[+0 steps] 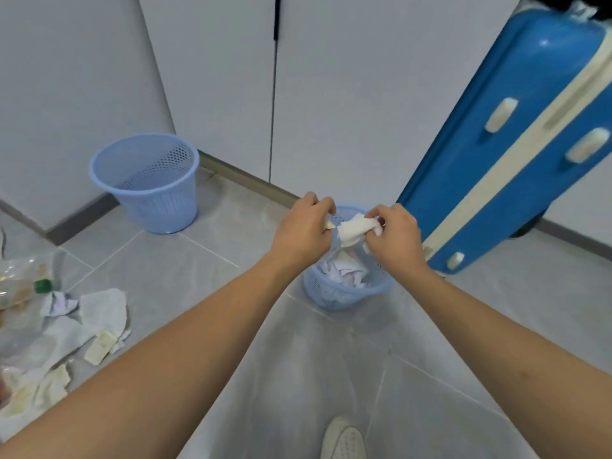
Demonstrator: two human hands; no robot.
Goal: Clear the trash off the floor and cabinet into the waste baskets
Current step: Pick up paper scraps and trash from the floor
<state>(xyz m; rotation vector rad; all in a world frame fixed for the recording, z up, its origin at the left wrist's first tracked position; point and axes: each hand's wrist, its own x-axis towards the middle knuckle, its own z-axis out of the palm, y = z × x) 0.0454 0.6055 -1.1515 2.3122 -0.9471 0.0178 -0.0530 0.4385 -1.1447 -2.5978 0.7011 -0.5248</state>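
Note:
A crumpled white paper scrap (351,230) is stretched between my two hands, right above the near blue waste basket (334,294). My left hand (303,228) pinches its left end and my right hand (395,235) grips its right end. That basket holds several crumpled white papers. A second blue waste basket (145,182) stands by the wall at the left and looks empty. A heap of paper trash (66,329) lies on the floor at the left, with a plastic bottle with a green cap (42,286) in it.
A blue and cream suitcase (516,134) leans against the white cabinet doors (331,94) at the right, close to the near basket. My white shoe (344,440) shows at the bottom. Grey tiled floor (205,260) lies between the baskets.

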